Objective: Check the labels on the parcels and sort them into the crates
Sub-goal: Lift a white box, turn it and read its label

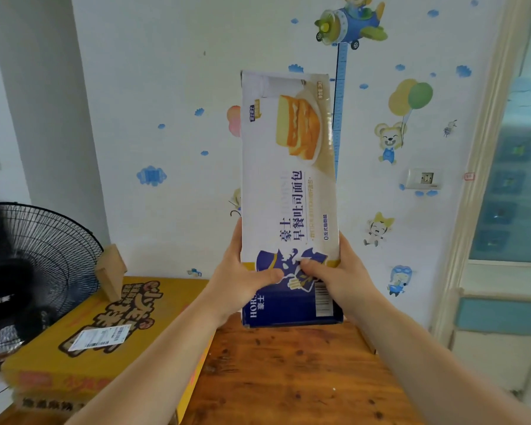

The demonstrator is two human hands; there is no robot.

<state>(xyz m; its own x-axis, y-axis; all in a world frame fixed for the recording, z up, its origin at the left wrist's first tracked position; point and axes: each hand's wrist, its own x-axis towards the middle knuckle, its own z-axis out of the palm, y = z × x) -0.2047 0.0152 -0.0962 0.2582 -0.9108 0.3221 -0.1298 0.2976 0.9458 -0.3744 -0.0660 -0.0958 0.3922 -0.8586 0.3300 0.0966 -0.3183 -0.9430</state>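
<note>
Tall white-and-blue printed cardboard bread box (pixel 288 194), centre frame, clamped at its base by left hand (pixel 242 280) and right hand (pixel 337 277); the low grip risks its top toppling forward.

Bare wooden table (pixel 288 378) lies open below; the yellow carton (pixel 105 332) and fan (pixel 28 265) block the left

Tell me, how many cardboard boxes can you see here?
3: the bread box held upright in both hands, the yellow box lower left, another box beneath it. More may be hidden.

bread box (pixel 288 191) white, navy | carton (pixel 105 326) yellow | table (pixel 288 378) brown
</note>
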